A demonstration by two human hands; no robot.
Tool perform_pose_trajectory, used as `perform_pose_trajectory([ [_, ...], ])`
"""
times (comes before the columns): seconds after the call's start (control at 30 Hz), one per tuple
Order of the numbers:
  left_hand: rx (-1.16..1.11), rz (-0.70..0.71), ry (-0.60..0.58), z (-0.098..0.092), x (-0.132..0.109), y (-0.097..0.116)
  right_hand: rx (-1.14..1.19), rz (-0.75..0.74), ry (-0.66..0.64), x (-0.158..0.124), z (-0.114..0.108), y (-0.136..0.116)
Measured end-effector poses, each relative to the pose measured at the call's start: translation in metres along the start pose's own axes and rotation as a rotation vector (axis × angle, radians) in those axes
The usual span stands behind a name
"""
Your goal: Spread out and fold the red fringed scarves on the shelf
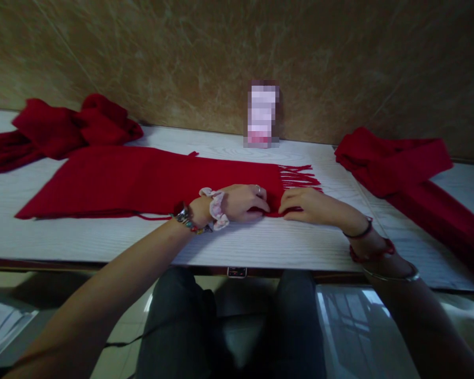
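**Hands pinch scarf edge**

At frame centre, left hand and right hand grip the near edge of the red scarf, flat on the worktop. An uneven pull could skew it or tangle the fringe.

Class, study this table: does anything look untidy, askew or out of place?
Yes. The flat scarf that the left hand and right hand hold lies neat, but the crumpled scarf at the far left is heaped, and the right scarf lies skewed across the table.
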State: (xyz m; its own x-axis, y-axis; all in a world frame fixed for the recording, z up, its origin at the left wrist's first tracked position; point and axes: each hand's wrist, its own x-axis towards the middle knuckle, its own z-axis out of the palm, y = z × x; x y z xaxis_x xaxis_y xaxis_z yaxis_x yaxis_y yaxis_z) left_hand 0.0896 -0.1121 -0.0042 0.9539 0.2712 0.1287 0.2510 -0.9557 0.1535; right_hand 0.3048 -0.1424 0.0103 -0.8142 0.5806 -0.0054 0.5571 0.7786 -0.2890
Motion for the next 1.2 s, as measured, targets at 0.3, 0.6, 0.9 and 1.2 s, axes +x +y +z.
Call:
perform_pose_trajectory([
  [0.3, -0.157, 0.054, -0.038, -0.004, -0.005, 0.001, 0.087, -0.011, -0.037, -0.004, -0.007, -0.002],
  [0.6, -0.160, 0.016, -0.025, -0.002, -0.001, 0.000, 0.108, 0.008, -0.062, -0.003, -0.009, 0.002],
  [0.9, -0.028, -0.129, 0.046, 0.010, 0.004, -0.005, -0.037, 0.030, -0.016, -0.003, -0.001, -0.005],
  [1.2, 0.290, -1.022, -0.092, -0.009, -0.012, 0.000, -0.067, 0.036, -0.083, -0.008, -0.006, 0.001],
])
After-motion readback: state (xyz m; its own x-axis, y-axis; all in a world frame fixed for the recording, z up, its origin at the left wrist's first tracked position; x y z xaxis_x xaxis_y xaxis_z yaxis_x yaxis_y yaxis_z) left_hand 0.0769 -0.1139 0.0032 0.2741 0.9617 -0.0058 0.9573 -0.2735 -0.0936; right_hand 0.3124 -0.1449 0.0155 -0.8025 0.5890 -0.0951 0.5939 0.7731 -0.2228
